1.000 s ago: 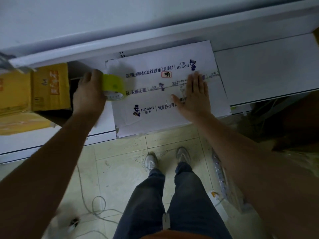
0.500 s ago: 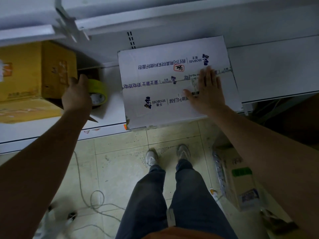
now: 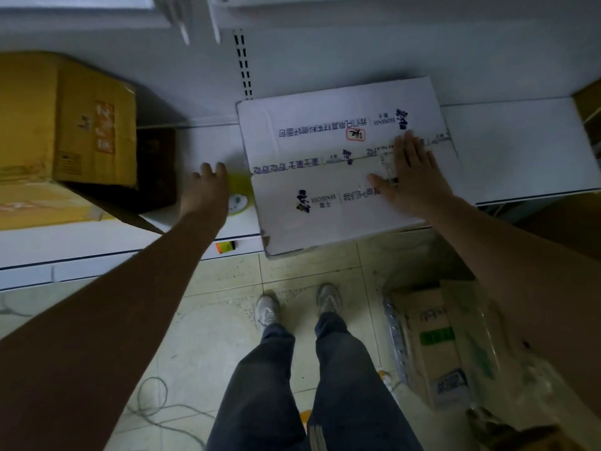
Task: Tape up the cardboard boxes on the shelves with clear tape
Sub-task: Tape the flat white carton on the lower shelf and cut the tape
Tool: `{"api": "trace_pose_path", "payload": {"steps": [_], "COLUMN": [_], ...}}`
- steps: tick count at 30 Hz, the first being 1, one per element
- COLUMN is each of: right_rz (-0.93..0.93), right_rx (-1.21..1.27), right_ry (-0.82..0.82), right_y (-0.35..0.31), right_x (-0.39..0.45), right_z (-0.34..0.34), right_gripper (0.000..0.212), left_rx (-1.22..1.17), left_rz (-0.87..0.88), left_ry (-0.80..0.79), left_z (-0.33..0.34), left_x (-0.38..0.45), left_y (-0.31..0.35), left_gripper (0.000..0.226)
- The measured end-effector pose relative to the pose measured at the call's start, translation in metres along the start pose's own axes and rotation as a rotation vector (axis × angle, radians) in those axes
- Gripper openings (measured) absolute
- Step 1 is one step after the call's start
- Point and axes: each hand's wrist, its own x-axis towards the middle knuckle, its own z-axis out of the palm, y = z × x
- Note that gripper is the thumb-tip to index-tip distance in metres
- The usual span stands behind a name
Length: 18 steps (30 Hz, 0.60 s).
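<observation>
A brown box (image 3: 65, 122) is sitting far left on the shelf (image 3: 520, 151). The left hand (image 3: 205, 190) is curling round the tape (image 3: 239, 196), just beside the white box (image 3: 325, 203). The right hand (image 3: 413, 174) is pressing flat, fingers spread. It should be holding the flaps down while the tape is pulled tight over the edge.

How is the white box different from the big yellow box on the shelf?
The white box has dark printed writing and a top hat logo; the yellow box has orange markings. The white box sticks out over the shelf's front edge; the yellow box sits further left, with another yellow box under it. The right hand rests flat on the white box; no hand touches the yellow one. Both are cardboard boxes on white shelves.
</observation>
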Motion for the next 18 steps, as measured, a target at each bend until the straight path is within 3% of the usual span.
{"api": "trace_pose_path", "payload": {"steps": [4, 7, 12, 14, 16, 18], "right_rz": [0.113, 0.235, 0.001, -0.102, -0.152, -0.168], "right_rx": [0.033, 0.183, 0.169, 0.128, 0.054, -0.073], "right_ry": [-0.105, -0.077, 0.083, 0.153, 0.208, 0.216], "right_y": [0.034, 0.003, -0.135, -0.175, -0.181, -0.167], "right_x": [0.001, -0.012, -0.032, -0.034, -0.033, -0.032], "right_z": [-0.027, -0.023, 0.006, 0.02, 0.032, 0.039], "right_gripper": [0.111, 0.114, 0.111, 0.096, 0.082, 0.085], "left_rx": [-0.107, -0.161, -0.236, -0.288, -0.3, -0.334], "left_rz": [0.107, 0.163, 0.121, 0.098, 0.11, 0.179], "left_ry": [-0.041, -0.059, -0.056, -0.046, -0.049, -0.061], "left_z": [0.005, 0.01, 0.015, 0.017, 0.019, 0.023], "left_x": [-0.001, -0.003, -0.005, -0.007, -0.011, -0.015], "left_y": [0.039, 0.054, 0.056, 0.054, 0.052, 0.05], "left_gripper": [0.066, 0.067, 0.06, 0.057, 0.065, 0.071]}}
